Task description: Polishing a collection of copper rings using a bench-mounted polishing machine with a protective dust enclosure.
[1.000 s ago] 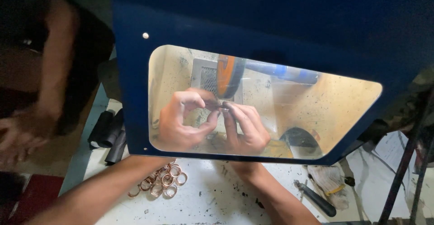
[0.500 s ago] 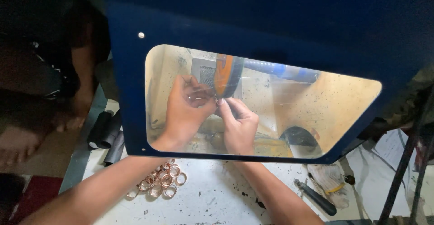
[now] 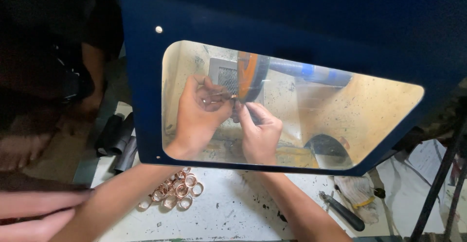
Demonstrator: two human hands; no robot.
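Presently: left hand (image 3: 199,113) and right hand (image 3: 260,132) are together pinching a small ring (image 3: 234,97), probably copper, against the orange wheel (image 3: 248,77) behind the clear guard (image 3: 379,111); spare rings (image 3: 172,193) are lying on the bench (image 3: 228,217).

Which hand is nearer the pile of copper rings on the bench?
Left. The left hand is up at the orange wheel, above the copper rings; the right hand sits farther right.
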